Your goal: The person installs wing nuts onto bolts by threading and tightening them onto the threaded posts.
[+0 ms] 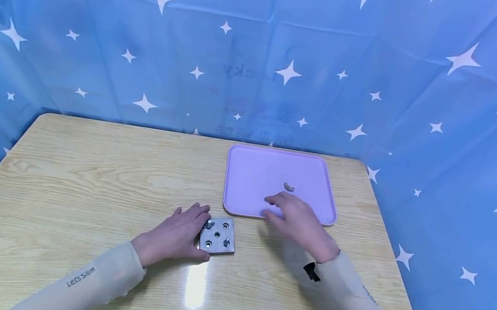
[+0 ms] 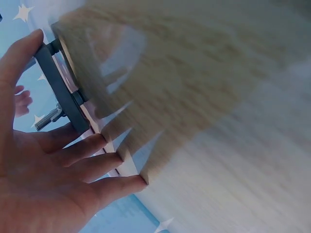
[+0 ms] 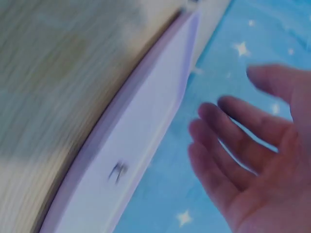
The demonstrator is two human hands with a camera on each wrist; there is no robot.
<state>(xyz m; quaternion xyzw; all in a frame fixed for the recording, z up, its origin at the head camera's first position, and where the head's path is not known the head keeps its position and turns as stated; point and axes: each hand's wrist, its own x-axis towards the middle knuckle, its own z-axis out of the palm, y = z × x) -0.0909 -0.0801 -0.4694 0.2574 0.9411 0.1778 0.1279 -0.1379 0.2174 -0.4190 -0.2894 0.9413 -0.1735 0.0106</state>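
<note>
My left hand (image 1: pixel 179 233) holds a square metal plate (image 1: pixel 215 247) by its edges, thumb at the near side and index finger at the far side. Several holes show in the plate. Threaded bolts stand up from two of its corners; a wing-shaped nut sits around one bolt (image 2: pixel 47 119). Short dark feet (image 2: pixel 77 97) show under the plate. My right hand (image 1: pixel 296 222) hovers over the near edge of a purple tray (image 1: pixel 254 177), its fingers loosely bent with nothing between them. A small metal piece (image 1: pixel 289 187) lies in the tray beyond the fingertips, its kind too small to tell.
A wooden table (image 1: pixel 95 168) carries the plate and the tray, which stands at the far right near the back edge. Blue curtains (image 1: pixel 171 56) with white stars hang behind and along the sides.
</note>
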